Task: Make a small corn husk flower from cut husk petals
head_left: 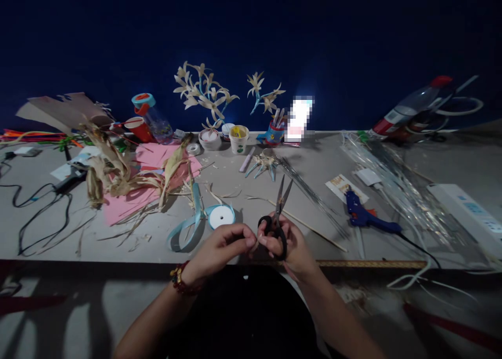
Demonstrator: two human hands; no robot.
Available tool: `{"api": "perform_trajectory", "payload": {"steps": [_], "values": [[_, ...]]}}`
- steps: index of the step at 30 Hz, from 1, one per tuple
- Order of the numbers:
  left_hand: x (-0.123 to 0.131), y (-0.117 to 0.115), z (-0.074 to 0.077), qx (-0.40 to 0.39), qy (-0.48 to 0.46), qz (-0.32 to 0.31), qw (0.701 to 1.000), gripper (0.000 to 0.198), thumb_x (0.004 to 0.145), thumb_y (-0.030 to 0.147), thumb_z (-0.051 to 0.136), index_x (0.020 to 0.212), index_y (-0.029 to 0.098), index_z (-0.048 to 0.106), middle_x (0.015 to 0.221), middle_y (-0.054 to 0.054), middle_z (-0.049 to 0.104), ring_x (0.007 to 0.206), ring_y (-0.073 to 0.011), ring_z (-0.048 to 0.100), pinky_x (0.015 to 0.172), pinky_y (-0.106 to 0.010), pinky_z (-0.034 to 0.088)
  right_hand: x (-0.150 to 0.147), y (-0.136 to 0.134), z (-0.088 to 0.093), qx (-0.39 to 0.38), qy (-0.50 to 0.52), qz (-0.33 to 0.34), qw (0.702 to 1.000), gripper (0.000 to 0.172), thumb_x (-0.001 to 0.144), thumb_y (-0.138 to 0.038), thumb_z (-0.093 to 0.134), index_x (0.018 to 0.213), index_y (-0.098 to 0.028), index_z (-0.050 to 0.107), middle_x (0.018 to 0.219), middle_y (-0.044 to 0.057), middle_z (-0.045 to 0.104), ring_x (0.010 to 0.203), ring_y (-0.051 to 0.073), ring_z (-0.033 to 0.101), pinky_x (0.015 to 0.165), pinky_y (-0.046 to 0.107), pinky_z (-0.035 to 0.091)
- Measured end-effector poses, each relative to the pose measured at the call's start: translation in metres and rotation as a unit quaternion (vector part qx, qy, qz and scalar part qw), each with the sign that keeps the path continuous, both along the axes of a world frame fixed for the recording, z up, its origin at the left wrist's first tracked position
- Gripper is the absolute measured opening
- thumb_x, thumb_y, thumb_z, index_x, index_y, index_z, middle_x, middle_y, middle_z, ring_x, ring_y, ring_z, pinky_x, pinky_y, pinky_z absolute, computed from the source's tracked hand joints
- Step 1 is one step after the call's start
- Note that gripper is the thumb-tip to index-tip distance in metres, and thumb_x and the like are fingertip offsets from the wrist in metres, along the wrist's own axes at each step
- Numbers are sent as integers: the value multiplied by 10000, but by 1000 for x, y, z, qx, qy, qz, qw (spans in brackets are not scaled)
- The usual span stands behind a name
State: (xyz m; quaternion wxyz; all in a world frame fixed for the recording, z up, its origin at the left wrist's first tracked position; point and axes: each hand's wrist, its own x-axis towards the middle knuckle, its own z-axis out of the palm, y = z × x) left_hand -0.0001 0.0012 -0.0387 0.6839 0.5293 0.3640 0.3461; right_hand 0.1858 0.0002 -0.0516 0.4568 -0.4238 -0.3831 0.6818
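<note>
Near the table's front edge, my right hand point(288, 241) is closed around black-handled scissors point(280, 212), whose parted blades point away from me. My left hand point(231, 244) meets it from the left, thumb and forefinger pinched together. Between the fingertips of both hands is something small and pale, too small to name. A spool of light blue ribbon point(221, 217) lies just beyond my left hand, with a loose blue ribbon loop point(184, 233) beside it. Farther back sit several pale husk flowers with blue stems point(263, 163).
Dried corn husks point(113, 165) cover pink paper point(133, 204) at the left. Flower sprays point(204, 89) stand behind paper cups point(239, 139). A blue glue gun point(368, 217), thin wires point(309, 191) and a tilted bottle point(411, 108) are at the right.
</note>
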Motion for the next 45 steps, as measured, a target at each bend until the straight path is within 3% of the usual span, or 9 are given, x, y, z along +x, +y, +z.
{"api": "perform_trajectory", "payload": {"steps": [4, 9, 16, 20, 25, 45], "values": [[-3, 1, 1, -15, 11, 23, 1000, 220, 843, 352, 735, 804, 145, 671, 756, -19, 612, 709, -133, 523, 673, -246, 409, 0, 2, 2, -8, -2, 8, 1000, 353, 613, -263, 891, 848, -199, 636, 735, -21, 638, 591, 110, 537, 458, 177, 391], [0, 0, -5, -95, -28, 21, 995, 242, 743, 309, 831, 752, 138, 660, 703, 2, 601, 631, -99, 498, 593, -212, 387, -3, 5, 5, -15, 12, 23, 1000, 359, 611, -283, 903, 844, -195, 645, 735, -25, 638, 597, 108, 544, 473, 177, 407], [10, -2, -6, -177, -160, 133, 962, 254, 711, 288, 861, 748, 152, 649, 644, 2, 642, 583, -106, 577, 576, -210, 454, 3, -8, -10, 1, -48, -3, 999, 375, 637, -331, 904, 858, -206, 627, 811, -11, 653, 705, 143, 603, 637, 233, 505], [14, -5, -7, -158, -196, 183, 950, 196, 753, 239, 829, 767, 155, 652, 704, -5, 673, 643, -110, 611, 642, -216, 484, 6, -33, -24, -14, -97, 34, 995, 397, 699, -445, 849, 907, -209, 608, 837, 12, 660, 730, 159, 611, 714, 279, 519], [23, -6, -9, -155, -232, 236, 931, 185, 755, 223, 825, 748, 158, 652, 711, 16, 647, 657, -104, 611, 673, -223, 489, 6, -54, -31, 0, -134, 85, 987, 349, 780, -489, 760, 864, -202, 580, 822, 14, 621, 714, 154, 573, 692, 280, 495], [24, -5, -8, -112, -175, 253, 945, 175, 782, 260, 803, 737, 170, 661, 697, 17, 649, 661, -107, 588, 691, -231, 455, 6, -45, -22, 19, -216, 119, 969, 356, 771, -519, 715, 776, -211, 537, 696, -8, 556, 600, 137, 501, 544, 243, 412]]}}
